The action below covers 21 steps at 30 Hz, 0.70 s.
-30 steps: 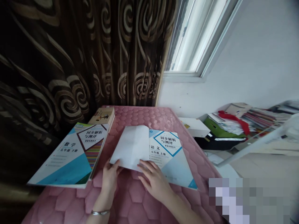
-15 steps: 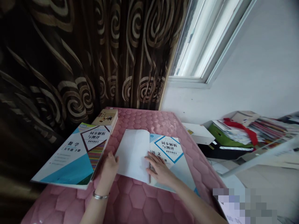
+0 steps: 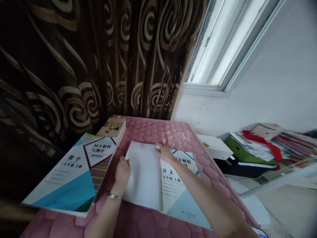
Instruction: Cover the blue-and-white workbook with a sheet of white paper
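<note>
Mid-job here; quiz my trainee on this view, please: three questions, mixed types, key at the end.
1. True or false: the tan book lies farther from the person than the workbook with the striped panel.
2. Which hand is at the far edge of the white sheet?
3. What colour is the quilted surface beneath it? A) green B) pink C) black

Key:
1. True.
2. The right hand; the left hand is by the left edge.
3. B.
</note>
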Tool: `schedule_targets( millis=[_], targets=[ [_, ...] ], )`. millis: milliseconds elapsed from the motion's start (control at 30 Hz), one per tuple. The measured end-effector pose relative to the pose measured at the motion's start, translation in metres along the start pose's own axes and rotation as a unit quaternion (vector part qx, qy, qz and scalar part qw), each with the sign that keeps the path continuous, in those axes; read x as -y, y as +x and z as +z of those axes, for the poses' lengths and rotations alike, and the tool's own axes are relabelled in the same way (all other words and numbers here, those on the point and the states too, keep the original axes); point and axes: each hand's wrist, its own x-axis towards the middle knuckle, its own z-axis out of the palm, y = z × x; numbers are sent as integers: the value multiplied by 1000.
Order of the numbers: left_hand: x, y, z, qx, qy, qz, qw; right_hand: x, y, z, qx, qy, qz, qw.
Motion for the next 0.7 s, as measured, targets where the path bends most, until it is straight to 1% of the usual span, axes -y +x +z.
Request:
schedule_targets(
  millis=[67, 133, 233, 300, 367, 467, 533, 600, 700],
  targets=[
    [5, -9, 1, -11, -21, 4, 1000, -8, 19, 1, 12, 12, 14, 1000],
    [12, -16, 1, -7, -68, -8, 998, -14, 29, 6, 23, 25, 12, 999],
    [22, -13, 0, 40, -162, -49, 985, -19, 33, 13, 27, 42, 1, 999],
    [25, 1, -5, 72, -213, -78, 971, -18, 34, 15, 28, 57, 1, 998],
    [21, 22, -10, 89, -260, -93, 957, -16, 37, 14, 36, 75, 6, 997],
    [5, 54, -15, 111, -319, -107, 935, -10, 43, 9, 63, 107, 6, 992],
    [-6, 71, -15, 131, -334, -110, 927, -4, 47, 6, 85, 132, 6, 988],
    [-14, 82, -13, 139, -338, -104, 925, 0, 52, 5, 100, 149, 7, 984],
    [-17, 87, -8, 130, -336, -106, 927, 5, 58, 7, 103, 157, 8, 982]
  ],
)
